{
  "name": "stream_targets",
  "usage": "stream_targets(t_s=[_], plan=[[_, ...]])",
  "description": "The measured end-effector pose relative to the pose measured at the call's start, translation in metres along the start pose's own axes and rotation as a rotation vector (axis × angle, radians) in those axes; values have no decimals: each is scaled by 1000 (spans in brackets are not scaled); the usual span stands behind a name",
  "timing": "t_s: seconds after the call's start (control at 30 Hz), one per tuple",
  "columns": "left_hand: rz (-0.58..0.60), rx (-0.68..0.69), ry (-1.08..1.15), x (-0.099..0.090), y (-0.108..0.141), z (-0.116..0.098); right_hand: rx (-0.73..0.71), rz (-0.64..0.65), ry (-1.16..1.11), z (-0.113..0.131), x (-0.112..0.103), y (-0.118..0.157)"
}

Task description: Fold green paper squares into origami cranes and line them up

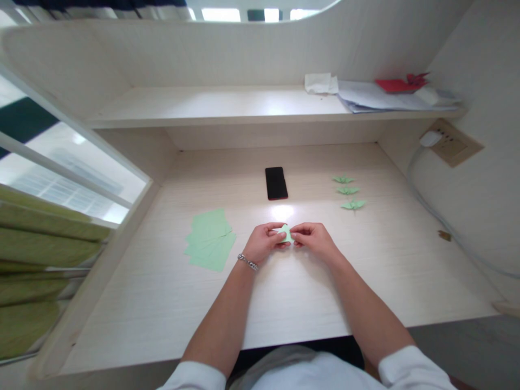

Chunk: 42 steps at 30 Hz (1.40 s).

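A small folded piece of green paper [285, 233] is held between my two hands, just above the desk. My left hand [266, 241], with a chain bracelet [248, 262] at the wrist, pinches its left side between thumb and fingers. On the right edge of the paper, the fingertips of my right hand [312, 238] are closed. The fingers cover part of the folds. To the left lies a fanned stack of green paper squares [212, 241]. Three folded green paper cranes [348, 191] stand in a column on the right.
A black phone [276, 183] lies beyond my hands. Papers [369, 97], a red folded paper piece [400, 85] and a white tissue [320, 84] rest on the shelf [211, 105]. From the wall socket [453, 143], a cable [426, 206] runs along the desk's right side.
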<state>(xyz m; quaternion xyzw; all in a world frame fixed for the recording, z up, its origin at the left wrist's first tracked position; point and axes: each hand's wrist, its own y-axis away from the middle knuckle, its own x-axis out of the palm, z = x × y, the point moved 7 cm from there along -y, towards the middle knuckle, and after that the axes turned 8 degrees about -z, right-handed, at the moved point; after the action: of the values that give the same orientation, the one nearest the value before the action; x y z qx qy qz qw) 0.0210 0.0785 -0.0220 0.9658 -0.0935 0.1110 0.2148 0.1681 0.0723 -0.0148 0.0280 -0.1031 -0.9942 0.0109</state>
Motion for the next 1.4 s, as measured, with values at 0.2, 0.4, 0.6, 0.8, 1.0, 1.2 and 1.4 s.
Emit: stream_targets(t_s=[0.2,0.4,0.6,0.8,1.0,1.2,1.4], plan=[[16,-18,-41,1,1,4,-32,10,81,0,1,0],[-77,55,-113,-3,-1,2,60,2,-112,-8,-1,-3],[-114,88,-124,-8,-1,-4,104,-22,-162,-8,-9,-4],[-100,89,-123,-8,-2,-3,106,34,-97,-15,-5,-4],[-89,98,-131,-7,1,-7,131,26,-146,-12,-5,-2],[-105,103,-115,-10,0,-8,196,17,-246,-8,-8,1],[-106,100,-123,-9,0,-8,130,41,-105,-13,-6,-3]])
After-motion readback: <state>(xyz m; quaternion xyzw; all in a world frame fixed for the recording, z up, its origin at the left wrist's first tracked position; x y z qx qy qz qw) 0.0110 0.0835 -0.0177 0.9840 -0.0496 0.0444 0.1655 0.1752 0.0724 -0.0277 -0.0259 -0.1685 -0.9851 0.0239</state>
